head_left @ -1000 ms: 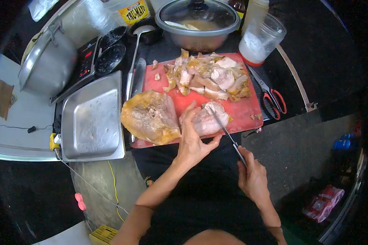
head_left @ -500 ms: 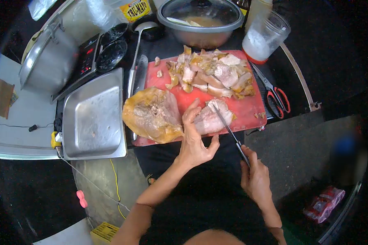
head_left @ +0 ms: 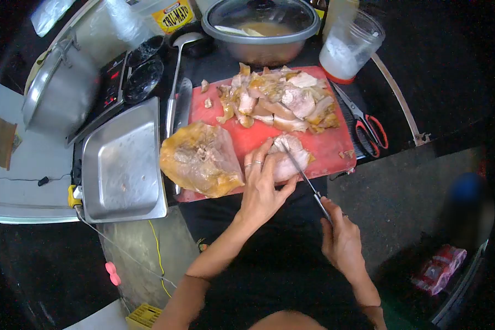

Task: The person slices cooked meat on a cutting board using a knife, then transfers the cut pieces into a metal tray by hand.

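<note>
My right hand (head_left: 341,234) is closed round the handle of a knife (head_left: 305,177). The blade lies over a pale piece of meat (head_left: 287,159) near the front edge of the red cutting board (head_left: 333,151). Against the left side of that piece rests my left hand (head_left: 261,184), fingers bent and somewhat apart, thumb toward the blade. A larger yellow-skinned chunk of meat (head_left: 201,159) sits just left of my left hand. Cut meat pieces (head_left: 283,102) are heaped along the back of the board.
Left of the board are an empty steel tray (head_left: 124,165), a ladle (head_left: 173,102), a hotplate (head_left: 113,85) and a large pot (head_left: 60,91). Behind it stands a lidded bowl (head_left: 261,33). Scissors (head_left: 363,121) and a clear jar (head_left: 349,49) are on the right.
My left hand's fingers have come down onto the meat from a more upright pose. The knife stays on the same piece. The whole view has shifted slightly.
</note>
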